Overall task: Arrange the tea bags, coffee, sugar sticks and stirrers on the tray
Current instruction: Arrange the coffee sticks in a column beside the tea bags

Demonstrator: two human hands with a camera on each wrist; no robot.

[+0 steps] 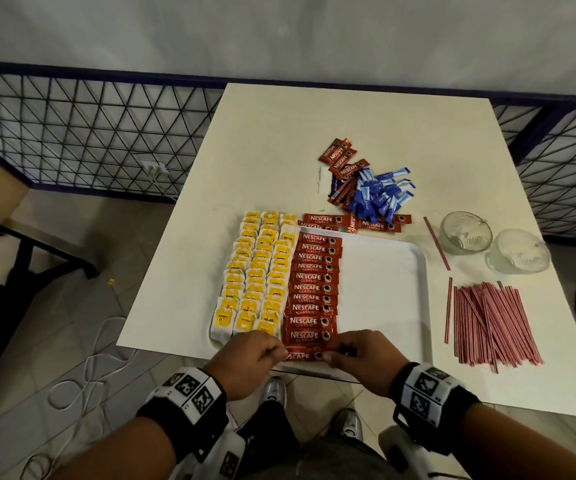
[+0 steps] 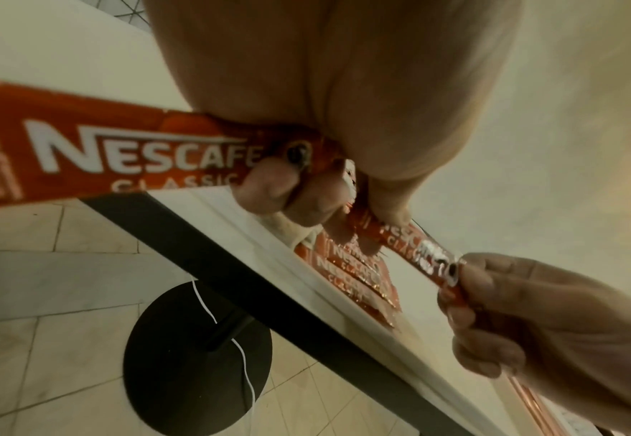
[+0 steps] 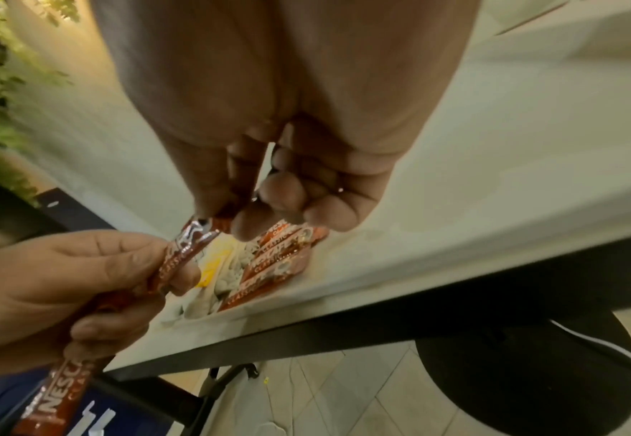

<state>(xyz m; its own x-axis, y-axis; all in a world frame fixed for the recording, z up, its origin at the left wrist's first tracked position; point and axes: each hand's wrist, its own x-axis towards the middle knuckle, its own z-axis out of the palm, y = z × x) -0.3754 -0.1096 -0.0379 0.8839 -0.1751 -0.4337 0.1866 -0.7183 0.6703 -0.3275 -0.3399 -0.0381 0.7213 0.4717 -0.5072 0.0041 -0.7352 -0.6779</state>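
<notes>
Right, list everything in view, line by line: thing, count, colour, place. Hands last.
Tea bags: many, yellow, three columns on tray's left.
Coffee sachets: one red column on tray; more loose on table beyond.
Sugar sticks: heap, blue, table beyond tray.
Stirrers: pile, red-striped, table right of tray.
Tray: one, white, right part bare.
Glass cups: two, clear, table's right.
Table: one, white.
Left hand, right hand: pinch one sachet by its ends; left also holds another.

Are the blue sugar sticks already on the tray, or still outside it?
Outside. The blue sugar sticks lie in a loose heap on the table, beyond the far rim of the tray.
</notes>
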